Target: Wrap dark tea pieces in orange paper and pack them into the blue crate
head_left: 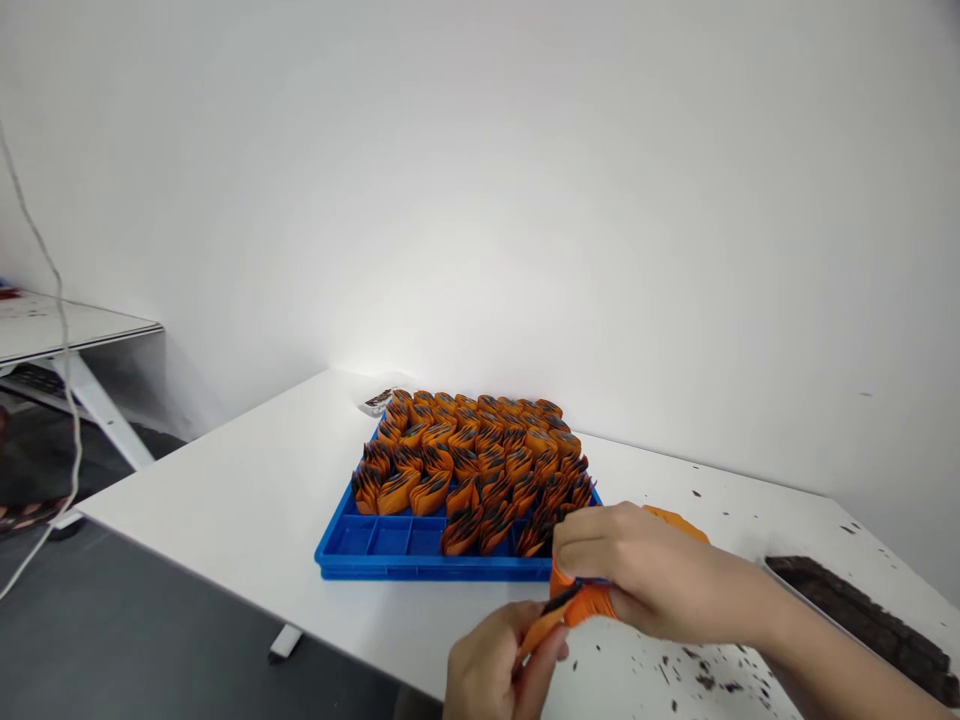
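My left hand (496, 662) pinches a thin folded orange piece with a dark edge (538, 630), just in front of the blue tray. Directly above it and to the right, my right hand (626, 565) is closed around a bright orange pleated bundle (589, 604). The two orange parts meet between my hands; whether they are one thing I cannot tell. Behind them, the blue compartment tray (435, 572) holds many pleated orange bundles (465, 465) with dark edges, standing upright in rows. Bare compartments show at the front left. My right hand covers the tray's front right corner.
A long tray of dark brown material (862, 625) lies at the right, with dark flakes (709, 682) scattered nearby. A flat orange piece (677, 522) lies behind my right wrist. A small silvery dish (375, 403) stands at the back left. A white cable (64, 330) hangs far left.
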Action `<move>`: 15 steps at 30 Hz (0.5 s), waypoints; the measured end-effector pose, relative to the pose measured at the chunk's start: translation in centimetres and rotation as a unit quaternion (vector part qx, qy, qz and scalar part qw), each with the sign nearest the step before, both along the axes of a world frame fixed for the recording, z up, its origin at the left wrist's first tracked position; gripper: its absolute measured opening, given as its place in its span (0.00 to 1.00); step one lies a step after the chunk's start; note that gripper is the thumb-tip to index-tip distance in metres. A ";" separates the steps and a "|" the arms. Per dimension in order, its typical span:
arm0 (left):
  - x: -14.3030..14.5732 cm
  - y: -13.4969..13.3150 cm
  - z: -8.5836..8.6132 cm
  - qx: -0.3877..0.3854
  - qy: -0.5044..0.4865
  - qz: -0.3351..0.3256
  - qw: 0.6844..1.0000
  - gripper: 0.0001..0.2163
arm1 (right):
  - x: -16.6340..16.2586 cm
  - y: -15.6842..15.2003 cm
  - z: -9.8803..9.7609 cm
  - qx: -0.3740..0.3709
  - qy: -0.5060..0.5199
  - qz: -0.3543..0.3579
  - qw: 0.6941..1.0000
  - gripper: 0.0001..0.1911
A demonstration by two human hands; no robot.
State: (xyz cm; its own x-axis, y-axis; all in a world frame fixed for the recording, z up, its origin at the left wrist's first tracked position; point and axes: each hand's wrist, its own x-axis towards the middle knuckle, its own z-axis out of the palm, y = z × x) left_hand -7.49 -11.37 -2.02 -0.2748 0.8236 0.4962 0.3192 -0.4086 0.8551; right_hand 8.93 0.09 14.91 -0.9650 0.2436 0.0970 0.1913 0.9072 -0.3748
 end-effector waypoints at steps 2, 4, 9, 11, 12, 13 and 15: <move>-0.7 0.3 -0.1 -0.005 -0.007 0.010 1.000 0.10 | -1.0 0.8 0.0 0.003 0.004 0.029 1.000 0.09; -1.4 0.5 -0.4 -0.001 -0.010 0.026 1.000 0.12 | -1.9 1.5 0.0 -0.025 0.000 0.044 0.999 0.09; -3.1 1.2 -0.4 -0.015 0.026 0.045 0.999 0.13 | -4.3 2.9 -0.2 -0.056 0.003 0.059 0.997 0.09; -3.7 1.5 -0.1 -0.030 0.053 0.045 0.997 0.13 | -5.1 3.4 -0.3 -0.023 0.013 0.077 0.997 0.06; -3.9 1.7 0.0 -0.032 0.064 0.049 0.996 0.12 | -5.5 3.8 -0.3 -0.005 0.017 0.086 0.996 0.05; -4.1 1.7 0.1 -0.030 0.069 0.058 0.996 0.12 | -5.8 4.2 -0.3 0.011 0.021 0.093 0.995 0.05; -4.4 1.7 0.1 -0.011 0.060 0.099 0.993 0.12 | -6.2 5.4 -0.2 0.039 0.032 0.089 0.995 0.05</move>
